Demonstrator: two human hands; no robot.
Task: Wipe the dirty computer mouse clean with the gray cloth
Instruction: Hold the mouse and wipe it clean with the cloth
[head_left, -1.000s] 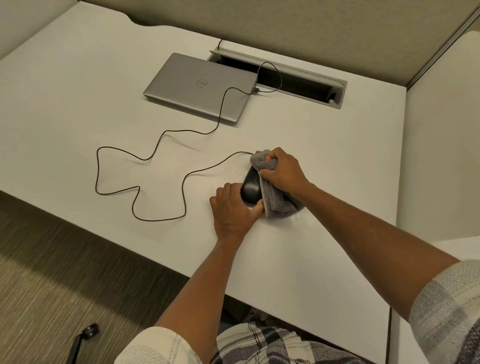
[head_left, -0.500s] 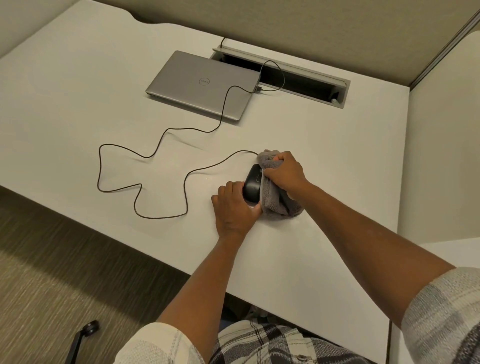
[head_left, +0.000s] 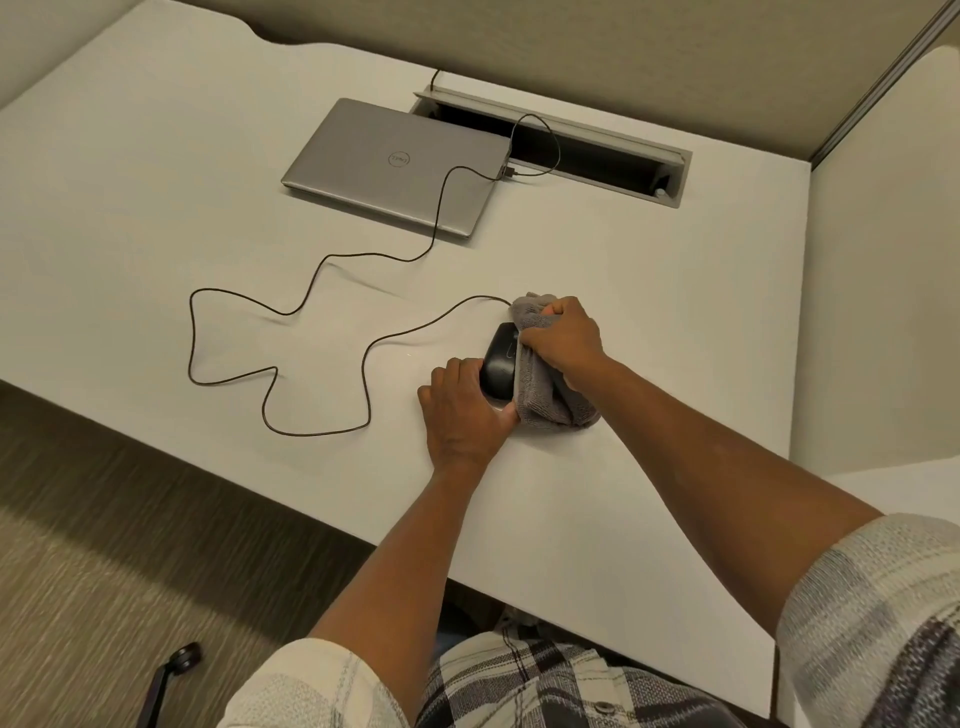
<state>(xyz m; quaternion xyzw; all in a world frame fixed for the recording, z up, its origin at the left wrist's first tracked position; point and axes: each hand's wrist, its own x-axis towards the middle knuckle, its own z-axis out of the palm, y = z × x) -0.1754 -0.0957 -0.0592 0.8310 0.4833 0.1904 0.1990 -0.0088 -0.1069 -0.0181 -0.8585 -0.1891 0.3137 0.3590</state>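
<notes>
Mouse (head_left: 500, 366) sits on the white desk (head_left: 649, 312), well in front of the closed silver laptop (head_left: 395, 165) and joined to it by a thin black cable (head_left: 291, 312) that snakes off to the left. Left hand (head_left: 462, 410) curls round its near end, steadying it against the desktop. Right hand (head_left: 563, 335) is bunched on the gray cloth (head_left: 545, 400), which drapes over the mouse's right flank and far end.

Judged from this, the mouse is light, hard-shelled and smooth, so it would skid under rubbing unless pinned; holding the sides near the rear looks sensible, clear of the buttons. The cloth is soft and limp, best gripped in a wad. The cable may tug or snag.
</notes>
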